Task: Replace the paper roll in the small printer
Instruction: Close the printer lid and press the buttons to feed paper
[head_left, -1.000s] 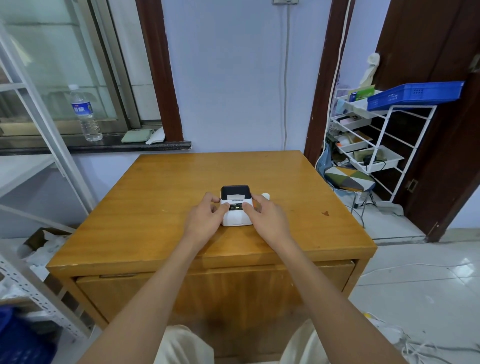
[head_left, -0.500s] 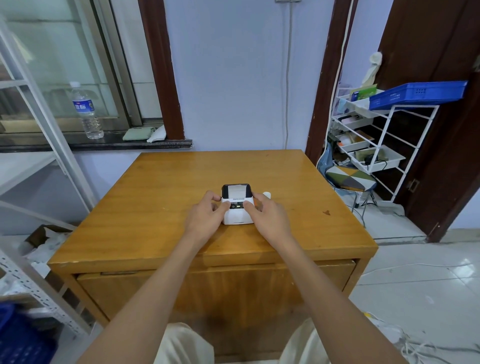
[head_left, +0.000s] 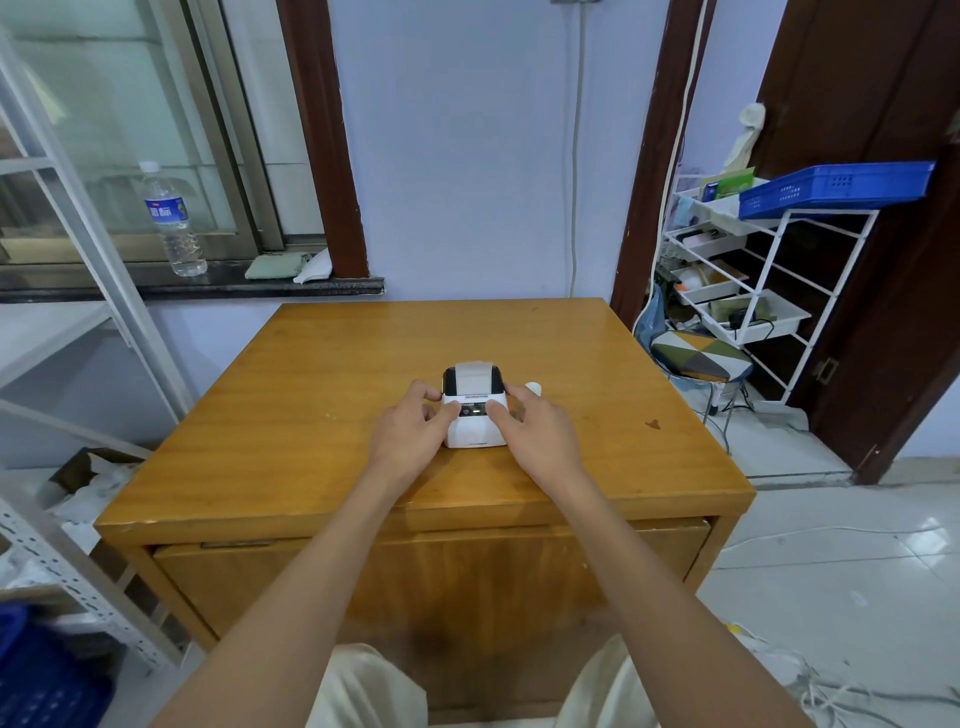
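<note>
from the head view, a small white plastic printer with a black top section (head_left: 474, 410) sat on the orange-brown wooden table (head_left: 322, 415), near the middle and a little toward the near edge. a strip of white paper (head_left: 472, 375) lay across the printer's black top, reaching its far edge. on the front face, a narrow dark panel with a small green light showed between the thumbs. the left hand (head_left: 410, 434) was at the printer's left side, fingers curled against the casing and the thumb laid on the front panel; its grip was narrow, closed on the printer body. the right hand (head_left: 540, 428) mirrored it on the right side, thumb pressing near the panel and the other fingers wrapped round the right edge, likewise clamped on the printer. a small white roll-shaped object (head_left: 533, 388) stood on the table just beyond the right hand's fingers, close to the printer's right side; whether it touched the printer could not be told. both bare forearms reached in from the lower edge over pale trousers. a clear plastic water bottle with a blue label (head_left: 173, 221) stood on the dark window sill to the left, and a white wire rack carrying a blue plastic tray (head_left: 836, 188) stood by the dark brown door on the right.
</note>
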